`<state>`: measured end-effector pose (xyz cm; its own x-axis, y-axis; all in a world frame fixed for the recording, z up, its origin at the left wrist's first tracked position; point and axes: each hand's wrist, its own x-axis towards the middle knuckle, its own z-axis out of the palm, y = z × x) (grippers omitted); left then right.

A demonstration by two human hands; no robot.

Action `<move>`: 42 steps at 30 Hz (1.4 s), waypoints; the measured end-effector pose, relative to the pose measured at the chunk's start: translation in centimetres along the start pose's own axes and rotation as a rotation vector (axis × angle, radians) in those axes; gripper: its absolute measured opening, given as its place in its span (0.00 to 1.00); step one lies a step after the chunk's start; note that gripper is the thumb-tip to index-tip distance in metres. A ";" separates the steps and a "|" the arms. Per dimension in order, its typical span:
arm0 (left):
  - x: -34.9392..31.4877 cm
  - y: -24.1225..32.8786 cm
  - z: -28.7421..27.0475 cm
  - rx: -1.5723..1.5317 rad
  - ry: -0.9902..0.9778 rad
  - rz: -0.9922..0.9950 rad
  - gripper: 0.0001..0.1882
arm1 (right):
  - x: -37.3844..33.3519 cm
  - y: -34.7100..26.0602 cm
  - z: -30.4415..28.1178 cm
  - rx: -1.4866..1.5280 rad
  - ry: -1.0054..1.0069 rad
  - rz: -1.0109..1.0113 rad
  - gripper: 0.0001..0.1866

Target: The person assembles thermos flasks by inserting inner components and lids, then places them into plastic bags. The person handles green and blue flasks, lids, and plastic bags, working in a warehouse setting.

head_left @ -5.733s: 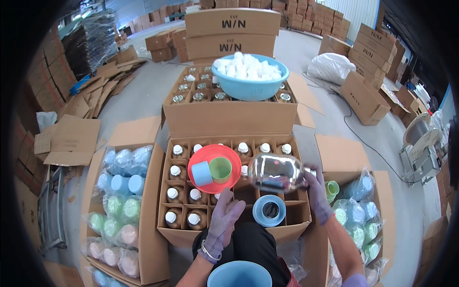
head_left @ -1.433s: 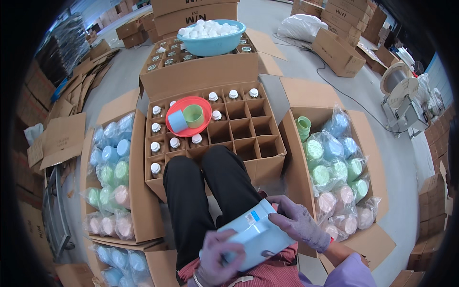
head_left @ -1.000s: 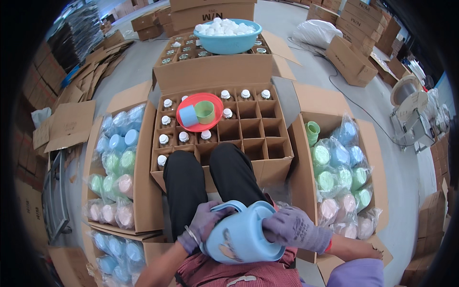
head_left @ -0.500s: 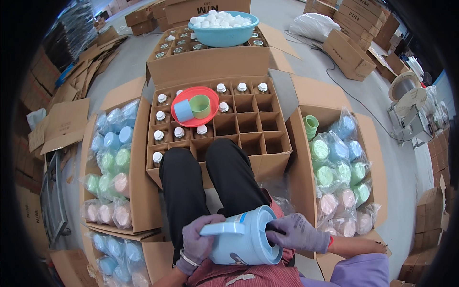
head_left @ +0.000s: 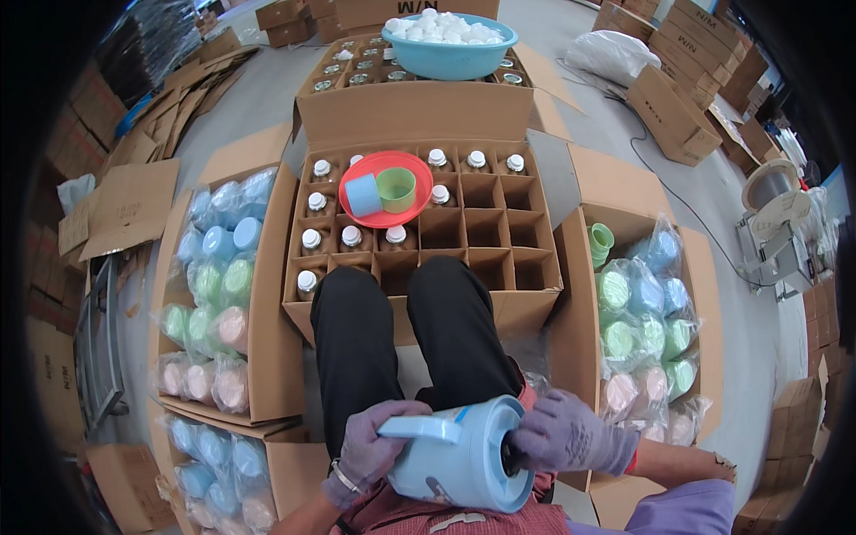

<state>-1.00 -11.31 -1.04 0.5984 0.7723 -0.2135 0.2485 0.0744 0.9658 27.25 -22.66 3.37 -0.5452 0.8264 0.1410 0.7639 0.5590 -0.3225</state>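
The light-blue cylindrical plastic jug (head_left: 446, 471) lies crosswise between the purple-gloved left hand (head_left: 371, 446), fingers closed on it by the handle (head_left: 428, 429), and purple-gloved right hand (head_left: 571, 434), fingers bent into its open end, grip hidden.

The gloved left hand (head_left: 376, 446) curls inward, facing the gloved right hand (head_left: 572, 436), whose forearm (head_left: 682, 465) lies nearly level.
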 end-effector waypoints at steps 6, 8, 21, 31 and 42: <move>2.3 6.9 -4.8 0.732 -0.486 0.273 0.37 | 4.2 -2.0 -0.6 0.000 0.286 -0.290 0.11; 1.8 8.2 -5.5 0.879 -0.601 0.202 0.40 | 5.7 -1.8 -0.3 0.022 0.236 -0.276 0.07; 10.6 3.2 -18.0 -0.485 0.145 -0.085 0.09 | 29.5 21.0 1.9 -0.032 0.517 0.300 0.21; 18.6 -4.0 -18.3 -1.289 0.808 -0.034 0.04 | 41.3 29.1 15.1 -0.380 0.065 0.278 0.28; 19.8 -3.3 -15.7 -1.093 0.451 0.076 0.09 | 30.2 18.2 5.6 1.155 0.827 0.310 0.35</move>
<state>-1.90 13.63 -6.12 0.2066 0.9345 -0.2899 -0.6903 0.3492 0.6336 22.77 12.12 -3.46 0.2422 0.9269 0.2867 -0.1045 0.3187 -0.9421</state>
